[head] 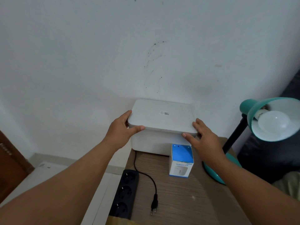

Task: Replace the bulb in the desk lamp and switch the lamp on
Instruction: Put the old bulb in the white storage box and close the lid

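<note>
A teal desk lamp (253, 109) stands at the right of the wooden table, its shade tilted toward me with a white bulb (274, 122) screwed inside, unlit. Its black plug (154, 204) lies loose on the table, not in the black power strip (125, 192). A white lidded box (162, 140) sits against the wall. My left hand (121, 129) grips the lid's (162, 116) left front corner. My right hand (204, 137) holds the lid's right front corner. The lid looks slightly raised at the front.
A small blue and white humidifier carton (181, 161) stands in front of the white box. The wooden table (186, 200) has its left edge by the power strip. A dark object (267, 156) fills the right side behind the lamp. A white wall is behind.
</note>
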